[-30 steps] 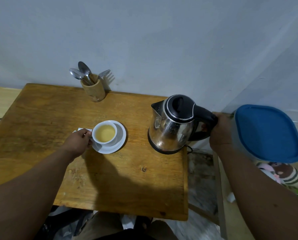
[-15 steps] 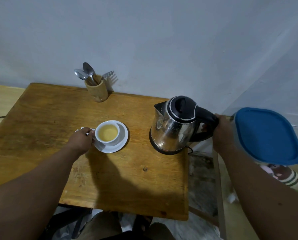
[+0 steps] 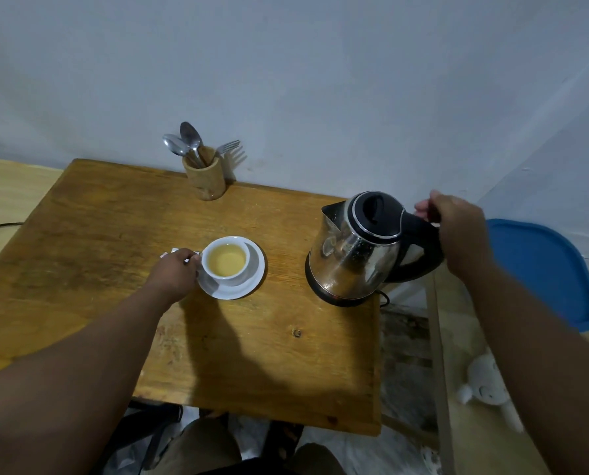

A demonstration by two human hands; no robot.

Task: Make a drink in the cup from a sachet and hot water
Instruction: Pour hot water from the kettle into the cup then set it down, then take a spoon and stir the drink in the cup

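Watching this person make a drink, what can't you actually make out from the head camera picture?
- Water level in the kettle: closed black lid and shiny steel wall hide it.
- The cup handle: covered by the left hand.
- White item behind that hand, perhaps the sachet: mostly hidden, too small to tell.
- Right hand grip on the kettle handle: fingers partly raised, hold unclear.
- Blue lid: what is below is unseen.

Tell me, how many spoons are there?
2, both standing bowl-up in the wooden holder at the table's far edge: one spoon leftmost, another spoon beside it. More could be hidden inside.
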